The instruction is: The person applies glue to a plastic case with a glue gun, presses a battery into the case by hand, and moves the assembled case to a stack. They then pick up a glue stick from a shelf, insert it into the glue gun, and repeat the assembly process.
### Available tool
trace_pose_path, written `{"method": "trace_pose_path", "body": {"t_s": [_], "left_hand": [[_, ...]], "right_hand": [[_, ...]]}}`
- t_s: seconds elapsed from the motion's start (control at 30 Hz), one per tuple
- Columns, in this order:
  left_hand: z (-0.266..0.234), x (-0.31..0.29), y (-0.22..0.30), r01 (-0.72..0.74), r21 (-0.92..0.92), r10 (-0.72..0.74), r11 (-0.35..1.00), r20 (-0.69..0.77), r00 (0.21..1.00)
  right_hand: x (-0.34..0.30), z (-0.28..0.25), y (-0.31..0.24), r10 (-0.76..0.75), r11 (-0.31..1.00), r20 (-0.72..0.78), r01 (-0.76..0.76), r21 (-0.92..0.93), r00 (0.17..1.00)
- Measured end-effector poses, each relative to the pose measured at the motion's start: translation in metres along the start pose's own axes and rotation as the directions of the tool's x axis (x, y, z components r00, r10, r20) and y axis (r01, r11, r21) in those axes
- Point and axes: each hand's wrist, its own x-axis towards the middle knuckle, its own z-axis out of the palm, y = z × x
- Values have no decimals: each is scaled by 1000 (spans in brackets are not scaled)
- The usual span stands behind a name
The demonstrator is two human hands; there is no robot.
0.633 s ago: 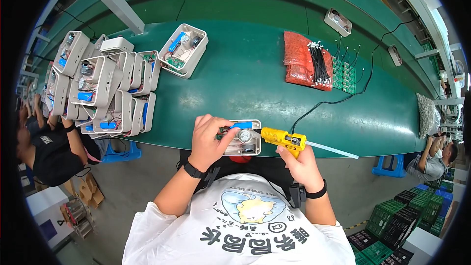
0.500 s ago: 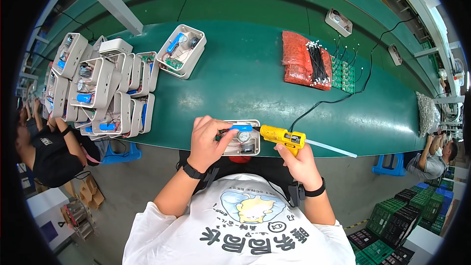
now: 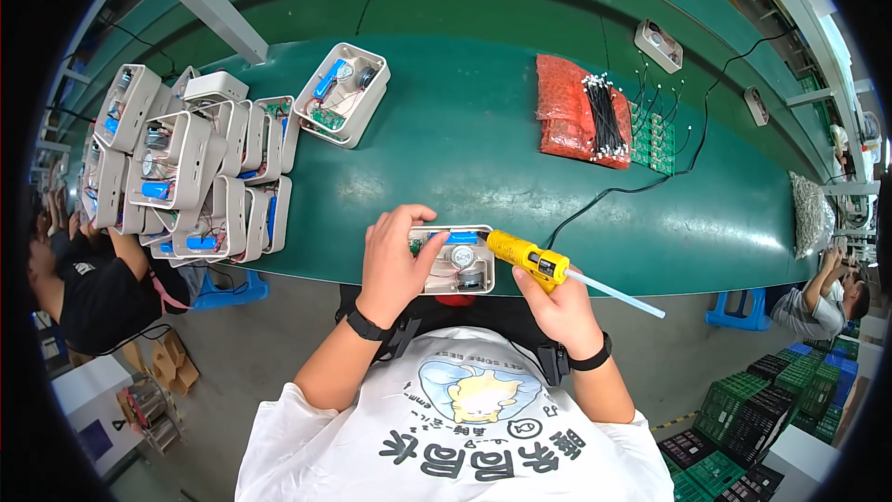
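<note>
Blue stools [image 3: 237, 296] on grey floor [image 3: 279, 344]

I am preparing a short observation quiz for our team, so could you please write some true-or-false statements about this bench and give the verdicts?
1. The right hand holds a yellow glue gun. True.
2. The pile of pale cases is on the person's right. False: it is on the person's left.
3. The left hand is at the left end of the open case. True.
4. The cord running across the green bench is white. False: it is black.
5. The bundle of black wires lies partly over the red packaging. True.
</note>
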Motion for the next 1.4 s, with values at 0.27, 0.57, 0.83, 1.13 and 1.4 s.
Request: {"method": "trace_pose_path", "body": {"t_s": [0.27,0.57,0.83,1.13,1.4], "left_hand": [[-5,9,-15,1,2,-2,1000,187,982],[-5,8,-18,-4,-27,9,1000,190,982],[-17,6,-25,-109,-49,118,993,289,950],[-18,4,-23,-170,-50,177,984,301,937],[-17,1,-24,-213,-14,212,977,193,958]], "right_hand": [[-11,-4,-13,144,986,-17,-142,84,989],[-12,-1,-15,154,981,8,-154,116,988],[-10,-3,-28,121,990,-20,-119,70,992],[15,30,-39,6,1000,139,-5,-7,990],[19,28,-38,15,1000,93,-15,-3,996]]}}
